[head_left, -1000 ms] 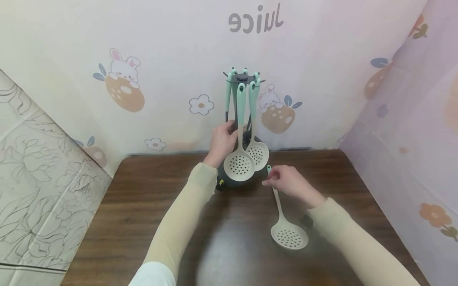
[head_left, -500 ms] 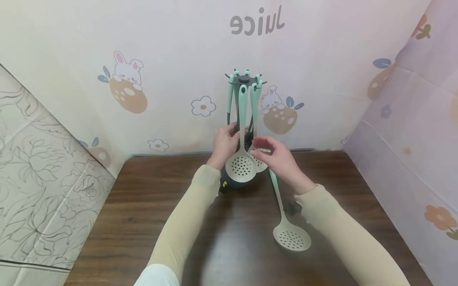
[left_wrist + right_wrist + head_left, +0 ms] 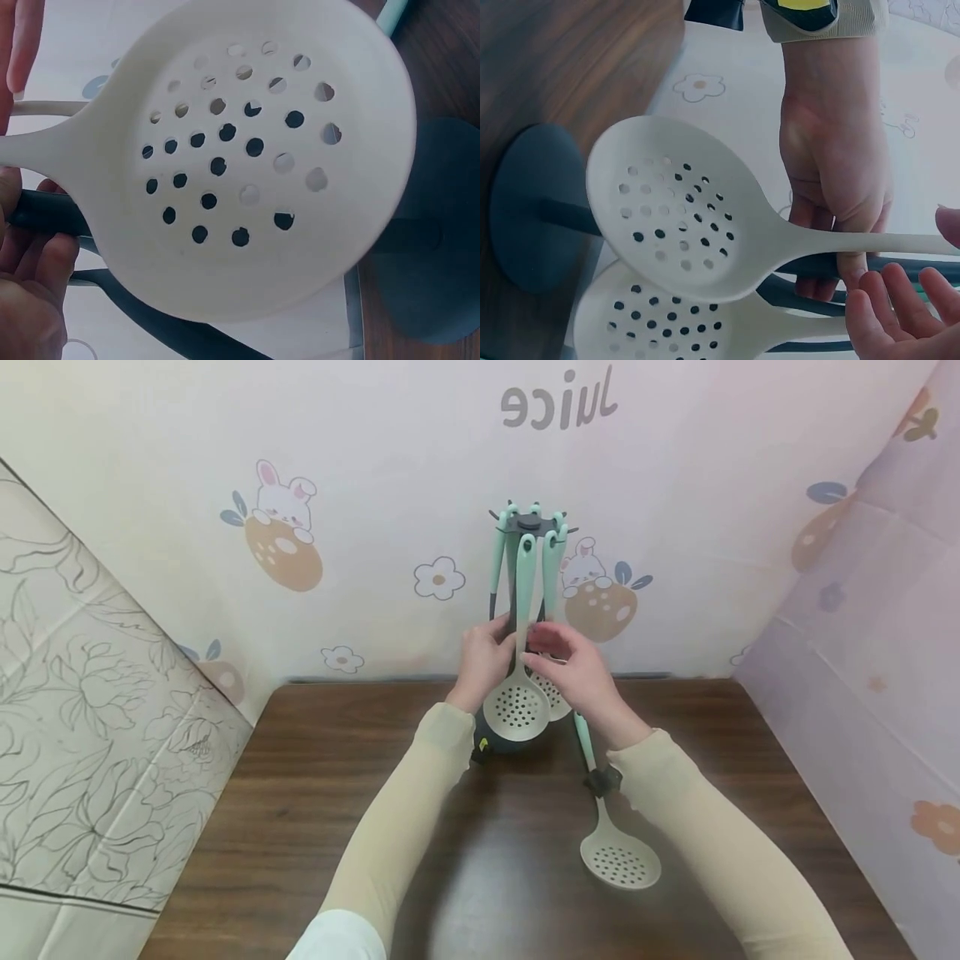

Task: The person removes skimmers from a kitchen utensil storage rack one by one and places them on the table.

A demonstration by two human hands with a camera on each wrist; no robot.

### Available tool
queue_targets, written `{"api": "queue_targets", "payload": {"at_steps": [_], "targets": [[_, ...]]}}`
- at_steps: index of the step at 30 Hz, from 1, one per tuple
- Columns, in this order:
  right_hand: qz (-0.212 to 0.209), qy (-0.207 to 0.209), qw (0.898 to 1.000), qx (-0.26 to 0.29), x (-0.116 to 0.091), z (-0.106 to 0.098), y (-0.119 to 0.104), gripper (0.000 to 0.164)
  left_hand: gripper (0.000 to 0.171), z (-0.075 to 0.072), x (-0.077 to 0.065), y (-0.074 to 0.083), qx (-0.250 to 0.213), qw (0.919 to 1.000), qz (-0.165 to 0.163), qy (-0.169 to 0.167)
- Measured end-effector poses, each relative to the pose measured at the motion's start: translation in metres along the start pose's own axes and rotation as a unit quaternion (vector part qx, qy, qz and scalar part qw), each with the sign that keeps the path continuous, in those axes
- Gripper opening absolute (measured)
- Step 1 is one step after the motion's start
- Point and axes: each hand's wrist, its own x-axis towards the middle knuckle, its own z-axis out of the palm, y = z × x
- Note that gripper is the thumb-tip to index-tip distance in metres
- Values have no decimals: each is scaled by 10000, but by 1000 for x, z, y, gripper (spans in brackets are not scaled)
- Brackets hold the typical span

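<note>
Near the back of the table stands a dark rotating utensil rack (image 3: 529, 523), hung with several mint-handled utensils. My left hand (image 3: 486, 662) grips its post (image 3: 45, 214), fingers and thumb curled round it. A cream skimmer (image 3: 516, 712) hangs in front, its perforated bowl large in the left wrist view. Behind it to the right hangs a second skimmer (image 3: 664, 319), partly covered. My right hand (image 3: 576, 670) is beside the front skimmer's handle, fingers fairly straight, with thumb and fingertips on either side of it. Another skimmer (image 3: 621, 858) lies on the table below my right forearm.
The brown wooden table (image 3: 337, 777) meets a printed cloth backdrop (image 3: 390, 485) just behind the rack. A second printed cloth (image 3: 885, 652) closes off the right side. The rack's round base (image 3: 536, 210) rests on the table, and dark utensils (image 3: 172, 322) hang around the post.
My right hand has left the lying skimmer's handle and moved up and left to the hanging skimmers. My left hand has kept its hold on the post. The view has shifted slightly.
</note>
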Motion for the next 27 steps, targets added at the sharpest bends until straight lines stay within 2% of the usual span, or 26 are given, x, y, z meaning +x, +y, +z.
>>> {"api": "queue_targets", "payload": {"at_steps": [9,16,27], "targets": [[-50,40,9999,-92,5,10,-9,51,32,-3,-1,2,-56,10000,2,-23],[136,160,9997,-135,9,14,-13,50,32,-4,-1,1,-25,10000,-17,14],[47,303,9995,20,13,13,-16,29,26,2,0,-1,26,9999,132,100]]}}
